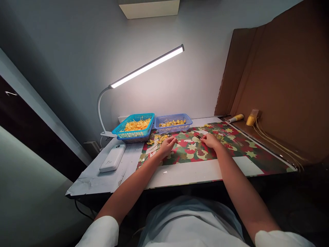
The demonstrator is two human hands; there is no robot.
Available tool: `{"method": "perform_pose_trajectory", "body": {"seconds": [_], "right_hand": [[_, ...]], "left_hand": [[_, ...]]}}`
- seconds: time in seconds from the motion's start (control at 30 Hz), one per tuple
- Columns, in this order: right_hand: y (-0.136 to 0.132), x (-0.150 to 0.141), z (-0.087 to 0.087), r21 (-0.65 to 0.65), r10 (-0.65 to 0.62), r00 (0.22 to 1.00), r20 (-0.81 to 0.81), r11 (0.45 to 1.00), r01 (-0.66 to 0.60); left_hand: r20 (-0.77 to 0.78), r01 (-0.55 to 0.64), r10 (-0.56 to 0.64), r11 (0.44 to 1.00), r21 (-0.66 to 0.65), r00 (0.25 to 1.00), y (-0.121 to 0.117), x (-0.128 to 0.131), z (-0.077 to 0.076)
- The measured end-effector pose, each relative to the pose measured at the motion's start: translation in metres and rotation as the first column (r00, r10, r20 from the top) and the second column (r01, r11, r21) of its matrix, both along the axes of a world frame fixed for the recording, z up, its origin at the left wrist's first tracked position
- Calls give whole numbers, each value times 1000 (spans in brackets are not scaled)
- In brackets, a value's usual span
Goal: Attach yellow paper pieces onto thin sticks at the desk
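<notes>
My left hand point(167, 146) is closed in a pinch over the patterned mat; whatever sits between the fingertips is too small to make out. Just behind it lies a loose pile of gold-yellow pieces point(156, 139). My right hand point(210, 141) grips a thin dark pointed tool, tweezers-like point(197, 136), its tip aimed left toward my left hand. A gap of mat separates the two hands. Beside the right hand, more small gold pieces point(221, 138) are scattered on the camouflage mat with stars point(191, 146).
A teal basket point(115, 132) of yellow pieces stands at the back left, next to a purple basket point(173, 129) of gold pieces. A lit lamp point(149, 68) arches above. A white power bank point(113, 158) lies left. Cardboard point(280, 79) walls the right side, near a yellow-capped bottle point(252, 118).
</notes>
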State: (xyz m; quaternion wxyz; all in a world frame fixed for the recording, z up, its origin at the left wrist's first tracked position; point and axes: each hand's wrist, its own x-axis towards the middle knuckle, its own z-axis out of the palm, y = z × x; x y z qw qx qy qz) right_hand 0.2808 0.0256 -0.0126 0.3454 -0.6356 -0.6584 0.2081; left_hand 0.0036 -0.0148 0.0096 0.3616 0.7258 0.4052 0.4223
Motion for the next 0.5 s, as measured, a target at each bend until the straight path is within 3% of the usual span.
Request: {"method": "perform_pose_trajectory", "body": {"seconds": [0.07, 0.17, 0.23, 0.33, 0.4, 0.5], "right_hand": [[-5, -12, 7, -57, -54, 998, 15, 997, 55], [-18, -34, 20, -67, 102, 962, -252, 990, -123], [-27, -49, 25, -110, 247, 816, -522, 930, -352], [-39, -69, 27, -159, 303, 576, -759, 772, -616], [-43, -77, 26, -171, 284, 486, -826, 697, -697], [-46, -83, 24, -158, 263, 432, -863, 672, -724]], "left_hand": [[17, 2, -2, 1000, -15, 1000, 0, 1, 0], [53, 3, -2, 999, -36, 999, 2, 1, -2], [73, -14, 17, 999, -45, 997, 3, 1, -4], [86, -71, 78, 995, -74, 993, 4, 0, -5], [89, -114, 122, 989, -90, 989, 4, 0, -4], [97, -143, 150, 987, -76, 984, 2, 0, -2]]}}
